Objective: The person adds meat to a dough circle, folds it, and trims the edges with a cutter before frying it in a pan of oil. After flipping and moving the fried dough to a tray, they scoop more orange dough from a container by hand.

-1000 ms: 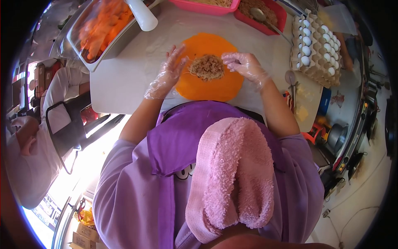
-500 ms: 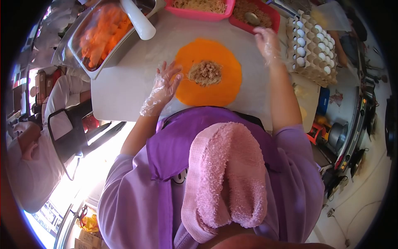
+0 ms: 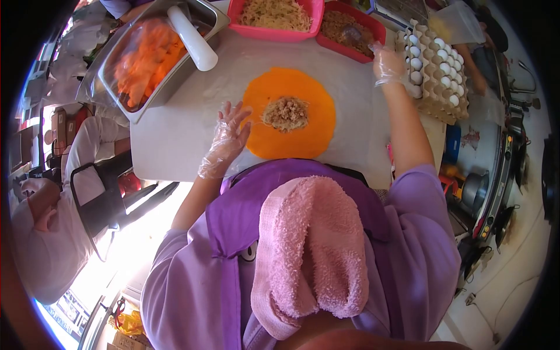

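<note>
A round orange wrapper (image 3: 290,114) lay flat on the pale surface (image 3: 175,128) at upper centre of the frame, its edges smooth and unfolded. A small heap of brownish shredded filling (image 3: 286,113) sat at its middle. The left hand (image 3: 228,135), in a clear plastic glove, rested with spread fingers on the wrapper's left edge. The gloved right hand (image 3: 387,63) was at the near edge of a red tray of brown filling (image 3: 349,30) at upper right.

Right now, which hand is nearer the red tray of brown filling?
Right. The right hand is at the red tray's near edge, beside the egg carton. The left hand rests across the table at the orange wrapper's left edge.
</note>
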A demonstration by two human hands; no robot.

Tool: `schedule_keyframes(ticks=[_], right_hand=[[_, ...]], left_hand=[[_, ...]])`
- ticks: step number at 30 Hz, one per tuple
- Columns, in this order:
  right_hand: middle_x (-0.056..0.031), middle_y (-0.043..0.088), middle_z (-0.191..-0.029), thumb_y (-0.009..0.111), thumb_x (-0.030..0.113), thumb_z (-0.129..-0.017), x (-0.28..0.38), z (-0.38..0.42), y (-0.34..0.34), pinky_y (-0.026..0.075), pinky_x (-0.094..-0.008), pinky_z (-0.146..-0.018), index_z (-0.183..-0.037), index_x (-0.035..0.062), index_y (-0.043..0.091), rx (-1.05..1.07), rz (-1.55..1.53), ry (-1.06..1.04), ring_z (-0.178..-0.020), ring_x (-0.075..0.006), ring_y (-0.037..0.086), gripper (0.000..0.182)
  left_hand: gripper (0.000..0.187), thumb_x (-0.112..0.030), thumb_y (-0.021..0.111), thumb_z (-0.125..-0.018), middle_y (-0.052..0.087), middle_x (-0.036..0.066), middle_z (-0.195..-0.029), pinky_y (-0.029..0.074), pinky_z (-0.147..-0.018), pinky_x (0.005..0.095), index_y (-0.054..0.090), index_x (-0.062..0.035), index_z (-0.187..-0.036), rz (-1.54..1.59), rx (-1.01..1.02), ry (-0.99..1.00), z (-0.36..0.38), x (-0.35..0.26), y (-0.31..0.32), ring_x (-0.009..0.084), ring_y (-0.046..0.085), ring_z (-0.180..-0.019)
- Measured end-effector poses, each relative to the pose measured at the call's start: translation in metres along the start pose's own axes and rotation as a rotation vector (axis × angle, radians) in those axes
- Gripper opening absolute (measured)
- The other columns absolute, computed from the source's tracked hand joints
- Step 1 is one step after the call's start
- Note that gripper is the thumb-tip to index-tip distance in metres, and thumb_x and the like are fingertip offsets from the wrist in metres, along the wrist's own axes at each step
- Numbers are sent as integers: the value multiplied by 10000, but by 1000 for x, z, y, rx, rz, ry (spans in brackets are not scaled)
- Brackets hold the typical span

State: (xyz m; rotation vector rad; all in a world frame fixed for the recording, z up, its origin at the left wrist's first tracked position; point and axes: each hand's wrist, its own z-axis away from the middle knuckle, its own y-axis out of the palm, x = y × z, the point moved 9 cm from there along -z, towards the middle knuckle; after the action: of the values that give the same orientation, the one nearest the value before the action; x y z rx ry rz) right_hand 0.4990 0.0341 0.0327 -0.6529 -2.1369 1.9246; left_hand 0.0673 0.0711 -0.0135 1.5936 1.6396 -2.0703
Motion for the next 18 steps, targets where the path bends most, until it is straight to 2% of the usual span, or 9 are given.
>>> schedule_keyframes(ticks=[1, 2, 5, 7, 10, 12, 14, 15, 18], right_hand=[[-168, 654, -917, 459, 186, -890, 14, 6, -13, 510, -473, -713, -1102, 74, 581, -115, 31, -58, -866, -345, 640, 269], [-168, 654, -917, 459, 186, -890, 21, 10, -18, 510, -473, -713, -1102, 74, 581, -117, 31, -58, -866, -345, 640, 269], [-168, 658, -958, 428, 215, -901, 36, 18, -21, 508, -477, -724, -1070, 81, 589, 117, -59, 98, -863, -345, 646, 268], [-167, 658, -971, 444, 232, -892, 40, 17, -24, 505, -474, -741, -1078, 102, 603, 178, -104, 175, -881, -344, 642, 277], [-159, 659, -996, 485, 271, -868, 33, 18, -17, 496, -456, -785, -1093, 145, 632, 234, -241, 286, -923, -342, 631, 296], [-152, 660, -1007, 510, 292, -853, 28, 15, -8, 491, -440, -811, -1099, 168, 647, 230, -335, 320, -947, -341, 623, 308], [-134, 657, -1045, 541, 319, -829, 19, 8, 10, 479, -380, -860, -1123, 201, 655, 246, -429, 365, -992, -326, 612, 336], [-134, 657, -1045, 541, 319, -829, 12, 4, 18, 479, -380, -860, -1123, 201, 655, 245, -430, 367, -992, -326, 612, 336], [-128, 653, -1080, 607, 295, -799, -10, -4, 60, 467, -344, -879, -1129, 168, 654, 320, -670, 343, -1023, -275, 617, 356]], left_hand=[[334, -130, 616, -862, 468, 158, -1349, 168, -1091, 553, 554, -170, -1187, 0, -2, 2, 0, 0, 1, 411, 278, -1342], [329, -128, 616, -861, 466, 159, -1351, 169, -1091, 552, 556, -167, -1182, 4, -4, 13, 0, 0, 2, 412, 275, -1343], [318, -124, 614, -858, 460, 161, -1356, 170, -1091, 550, 562, -161, -1170, 16, 4, 15, -1, -4, 2, 414, 270, -1345], [311, -123, 613, -856, 456, 162, -1359, 170, -1092, 549, 567, -157, -1162, 25, 16, 9, -2, -5, 2, 416, 267, -1346], [284, -129, 601, -877, 434, 128, -1388, 131, -1123, 502, 570, -140, -1159, 6, 60, -12, -3, -4, 6, 355, 227, -1378], [283, -127, 605, -870, 438, 129, -1384, 142, -1120, 506, 576, -141, -1151, -23, 66, -13, -4, -5, 8, 362, 233, -1374], [297, -123, 607, -858, 441, 148, -1377, 157, -1106, 527, 578, -142, -1153, -20, 60, 4, -5, -5, 9, 392, 243, -1362], [311, -120, 610, -845, 444, 168, -1370, 171, -1092, 549, 579, -142, -1154, -17, 50, 16, -5, -6, 8, 422, 253, -1349], [311, -120, 611, -842, 445, 170, -1369, 172, -1091, 551, 585, -140, -1150, -10, 67, -2, -7, -5, 9, 424, 249, -1350]])
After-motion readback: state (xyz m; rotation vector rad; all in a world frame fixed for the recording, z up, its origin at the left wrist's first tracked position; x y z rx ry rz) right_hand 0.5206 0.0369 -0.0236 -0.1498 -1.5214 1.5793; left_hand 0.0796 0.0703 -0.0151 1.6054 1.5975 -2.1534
